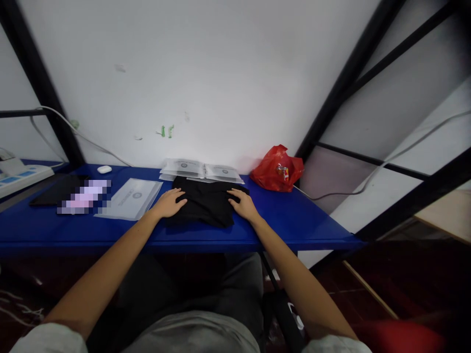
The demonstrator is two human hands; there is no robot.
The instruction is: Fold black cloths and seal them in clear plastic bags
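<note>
A black cloth garment lies spread on the blue table in front of me; its exact kind I cannot tell. My left hand rests flat on its left edge with the fingers stretched out. On the opposite side, my right hand touches the right edge, fingers apart and pointing inward. Behind the cloth, several frosted plastic bags with printed labels are piled against the wall. Another frosted plastic bag lies flat to the left of my left hand.
A red plastic bag stands at the back right of the blue table. Toward the left are a white earphone case, a blurred-out phone, a dark flat object and a power strip. Black metal posts flank the table.
</note>
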